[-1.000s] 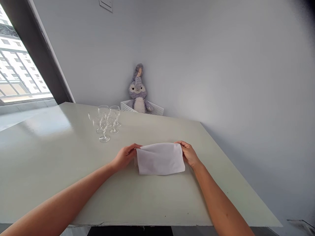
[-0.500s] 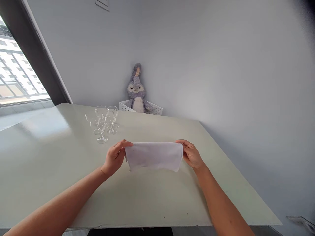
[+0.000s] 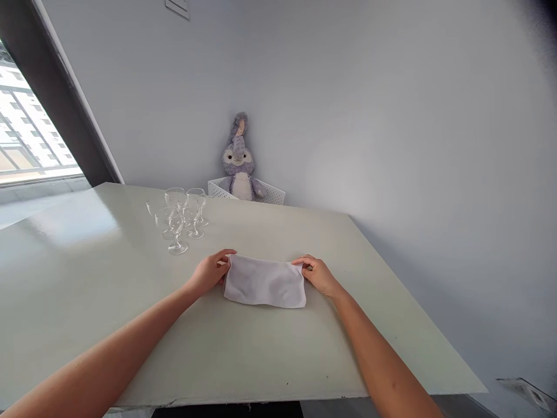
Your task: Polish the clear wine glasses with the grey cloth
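A folded white cloth (image 3: pixel 264 284) lies on the tabletop in front of me, slightly wrinkled, with its long side running left to right. My left hand (image 3: pixel 212 271) is closed on the cloth's far left corner, thumb and fingers pinching the edge. At the far right corner, my right hand (image 3: pixel 319 275) pinches the cloth in the same way, with the index finger resting along its top edge. The undersides of both pinches are hidden.
Several clear stemmed glasses (image 3: pixel 177 248) stand grouped at the back left of the pale table (image 3: pixel 226 354). Behind the table's far edge, a purple plush toy (image 3: pixel 241 165) sits in a white perforated basket (image 3: pixel 275 195). Walls rise behind and to the right.
Both hands have lowered the cloth from its hanging position onto the table. My right hand has moved left, closer to my left hand.
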Motion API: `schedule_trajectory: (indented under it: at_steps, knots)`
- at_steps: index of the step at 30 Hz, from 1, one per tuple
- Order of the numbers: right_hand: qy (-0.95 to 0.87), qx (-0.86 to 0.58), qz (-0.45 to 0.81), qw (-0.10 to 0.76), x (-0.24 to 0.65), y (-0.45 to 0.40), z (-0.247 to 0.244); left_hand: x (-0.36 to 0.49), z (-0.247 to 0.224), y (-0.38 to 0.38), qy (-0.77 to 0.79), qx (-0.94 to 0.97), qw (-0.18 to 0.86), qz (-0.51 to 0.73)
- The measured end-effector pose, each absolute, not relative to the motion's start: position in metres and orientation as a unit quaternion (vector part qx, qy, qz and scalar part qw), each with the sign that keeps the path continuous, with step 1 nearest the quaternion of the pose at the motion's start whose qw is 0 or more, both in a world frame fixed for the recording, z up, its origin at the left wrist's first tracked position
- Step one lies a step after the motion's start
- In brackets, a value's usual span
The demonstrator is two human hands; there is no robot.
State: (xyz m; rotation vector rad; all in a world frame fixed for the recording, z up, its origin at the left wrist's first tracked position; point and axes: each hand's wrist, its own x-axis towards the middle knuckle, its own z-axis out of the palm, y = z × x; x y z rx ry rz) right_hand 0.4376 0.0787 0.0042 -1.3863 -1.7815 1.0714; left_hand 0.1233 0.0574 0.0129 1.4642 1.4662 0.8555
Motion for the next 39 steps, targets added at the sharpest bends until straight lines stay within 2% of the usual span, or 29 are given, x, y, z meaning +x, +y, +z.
schedule_trajectory:
  at_steps: [17,21,28,32,39]
  knots:
    - [-0.726,-0.478,0.405,0.282,0.439,0.082,0.000,0.125,0.010,0.065,0.643,0.616,0.354,0.286]
    - [-0.689,-0.504,0.417,0.313,0.439,0.084,-0.004,0.125,0.008,0.069,0.616,0.586,0.419,0.319]
    - [-0.575,-0.450,0.529,0.433,0.432,0.077,0.013,0.124,0.013,0.067,0.511,0.457,0.518,0.511]
    - [-0.562,-0.422,0.553,0.448,0.431,0.071,0.024,0.127,0.022,0.060,0.488,0.431,0.536,0.537]
    - [-0.548,-0.374,0.604,0.442,0.435,0.065,0.028,0.130,0.035,0.049,0.421,0.365,0.627,0.544]
